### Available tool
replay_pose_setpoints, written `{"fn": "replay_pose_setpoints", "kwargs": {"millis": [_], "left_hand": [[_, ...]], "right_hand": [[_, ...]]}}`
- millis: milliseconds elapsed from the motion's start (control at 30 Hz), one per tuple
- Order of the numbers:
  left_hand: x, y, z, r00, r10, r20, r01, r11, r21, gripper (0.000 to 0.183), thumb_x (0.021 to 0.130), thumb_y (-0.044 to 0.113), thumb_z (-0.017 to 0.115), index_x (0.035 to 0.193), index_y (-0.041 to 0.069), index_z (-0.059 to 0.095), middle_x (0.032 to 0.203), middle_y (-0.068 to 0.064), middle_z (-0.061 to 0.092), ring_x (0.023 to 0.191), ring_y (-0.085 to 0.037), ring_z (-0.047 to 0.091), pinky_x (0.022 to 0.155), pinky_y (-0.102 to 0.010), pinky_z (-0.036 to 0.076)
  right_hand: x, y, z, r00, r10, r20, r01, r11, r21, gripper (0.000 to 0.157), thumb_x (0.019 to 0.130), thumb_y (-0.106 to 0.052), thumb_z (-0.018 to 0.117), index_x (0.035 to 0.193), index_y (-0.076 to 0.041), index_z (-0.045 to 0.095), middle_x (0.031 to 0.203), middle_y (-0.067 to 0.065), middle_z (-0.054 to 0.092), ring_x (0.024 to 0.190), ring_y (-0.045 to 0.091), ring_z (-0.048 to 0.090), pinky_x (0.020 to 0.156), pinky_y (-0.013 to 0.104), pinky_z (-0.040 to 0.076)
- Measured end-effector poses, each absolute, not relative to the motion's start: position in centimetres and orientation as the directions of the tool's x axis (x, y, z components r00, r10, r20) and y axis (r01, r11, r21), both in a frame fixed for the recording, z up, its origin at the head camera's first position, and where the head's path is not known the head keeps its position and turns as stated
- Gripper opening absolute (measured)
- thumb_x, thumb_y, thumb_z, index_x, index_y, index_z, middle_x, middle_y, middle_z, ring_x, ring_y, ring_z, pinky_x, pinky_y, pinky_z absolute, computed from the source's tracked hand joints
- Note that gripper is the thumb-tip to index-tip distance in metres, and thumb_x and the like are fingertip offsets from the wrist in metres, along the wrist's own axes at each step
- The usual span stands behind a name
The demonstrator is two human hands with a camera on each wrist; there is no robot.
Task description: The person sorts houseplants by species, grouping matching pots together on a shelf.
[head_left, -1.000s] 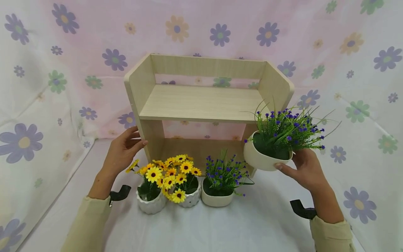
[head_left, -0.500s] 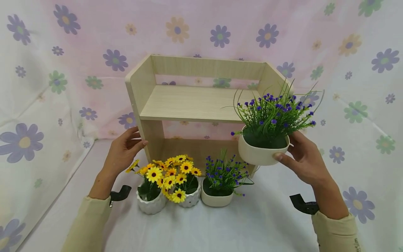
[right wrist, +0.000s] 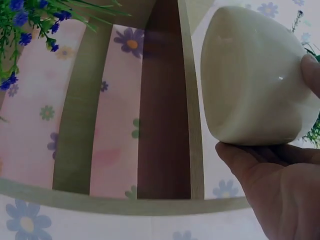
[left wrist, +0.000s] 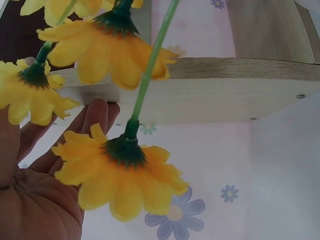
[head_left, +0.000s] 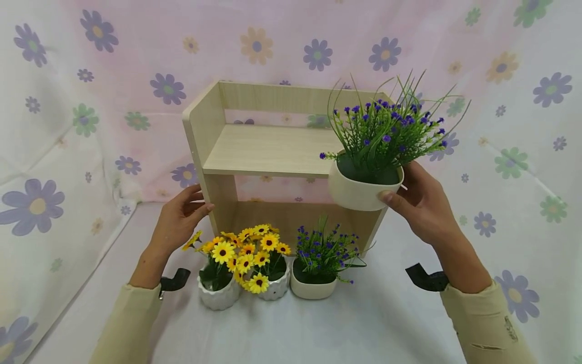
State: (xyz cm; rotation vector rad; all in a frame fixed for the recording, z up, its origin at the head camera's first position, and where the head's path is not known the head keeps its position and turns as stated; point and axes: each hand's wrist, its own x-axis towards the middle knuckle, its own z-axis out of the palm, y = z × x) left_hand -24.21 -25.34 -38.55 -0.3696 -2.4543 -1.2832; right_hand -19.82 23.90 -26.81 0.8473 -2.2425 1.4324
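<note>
In the head view my right hand (head_left: 425, 205) grips a cream oval pot (head_left: 364, 192) of purple flowers, thumb on its front and fingers behind. The pot is raised before the right part of a two-tier wooden shelf (head_left: 273, 149), overlapping its upper board. The right wrist view shows the tilted pot (right wrist: 250, 75) from below. At the shelf's left side panel (head_left: 206, 116), my left hand (head_left: 179, 220) holds the front edge, thumb over it and fingertips along the outer face. Yellow flowers (left wrist: 120, 175) partly cover that hand (left wrist: 50, 200) in the left wrist view.
On the white cloth before the shelf stand two white pots of yellow flowers, one left (head_left: 218, 296) and one beside it (head_left: 276, 288). A second cream pot (head_left: 313, 289) of purple flowers is right of them. Flower-printed cloth (head_left: 291, 40) hangs behind.
My right hand has raised the cream pot of purple flowers and carried it left, toward the shelf's upper board. My left hand keeps its place on the side panel.
</note>
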Motion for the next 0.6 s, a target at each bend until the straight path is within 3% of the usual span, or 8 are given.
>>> {"fn": "replay_pose_setpoints", "kwargs": {"millis": [133,300,467,600], "left_hand": [[-24.2,-25.3,-38.6,-0.906,0.067,0.418,0.38,0.565,0.732,0.056,0.105,0.028,0.069,0.157,0.015,0.052,0.143,-0.02,0.065,0.121,-0.042,0.07,0.096,-0.039,0.058],[-24.1,-25.3,-38.6,-0.906,0.065,0.417,0.378,0.566,0.733,0.056,0.105,0.028,0.069,0.157,0.015,0.052,0.143,-0.019,0.065,0.122,-0.042,0.07,0.097,-0.047,0.057],[-24.1,-25.3,-38.6,-0.907,0.06,0.417,0.374,0.566,0.734,0.054,0.105,0.027,0.069,0.156,0.015,0.053,0.143,-0.019,0.065,0.122,-0.042,0.07,0.097,-0.042,0.058],[-24.2,-25.3,-38.6,-0.906,0.063,0.419,0.379,0.562,0.735,0.054,0.105,0.027,0.069,0.156,0.014,0.053,0.143,-0.019,0.065,0.122,-0.042,0.069,0.097,-0.033,0.058]], "right_hand": [[-20.7,22.7,-25.8,-0.786,-0.284,0.549,-0.618,0.335,-0.712,0.065,0.102,0.0,0.067,0.161,-0.011,0.042,0.147,0.006,0.057,0.129,0.014,0.062,0.104,0.018,0.052],[-21.9,21.0,-24.7,-0.809,-0.308,0.502,-0.581,0.286,-0.762,0.063,0.104,-0.003,0.065,0.162,-0.011,0.04,0.151,0.006,0.054,0.137,0.026,0.06,0.105,0.02,0.053],[-23.5,19.6,-24.3,-0.813,-0.351,0.464,-0.561,0.258,-0.787,0.064,0.106,-0.008,0.065,0.163,-0.011,0.037,0.155,0.007,0.051,0.144,0.031,0.054,0.109,0.026,0.052],[-24.7,18.7,-24.3,-0.804,-0.366,0.469,-0.572,0.256,-0.779,0.063,0.105,-0.007,0.066,0.162,-0.007,0.039,0.151,0.009,0.053,0.141,0.032,0.058,0.107,0.03,0.055]]}}
